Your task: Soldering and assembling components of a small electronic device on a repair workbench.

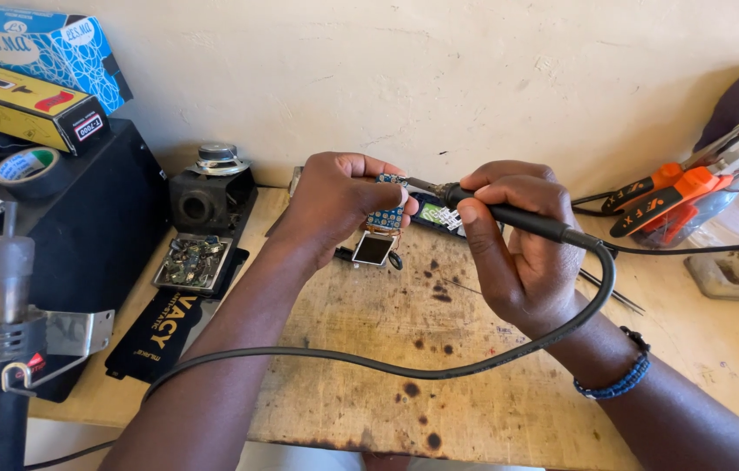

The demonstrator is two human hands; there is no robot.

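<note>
At the far left, a hot-air tool was seen standing in a metal holder, with a black box behind it carrying a roll of tape and two cartons. A bare circuit board was laid on a dark mat beside a small black speaker. Further right, the left hand was raised above the scorched wooden worktop; its grip was clenched around a small blue circuit board, held roughly upright, with a small square screen hanging below it. The soldering iron was grasped pen-fashion in the grip of the right hand. Its long axis was set nearly level, tilted slightly, with the tip pointed left at the top of the board and the cord led off from the right end and looped back to the left. At the far right, orange-handled tools were stacked against the wall.
</note>
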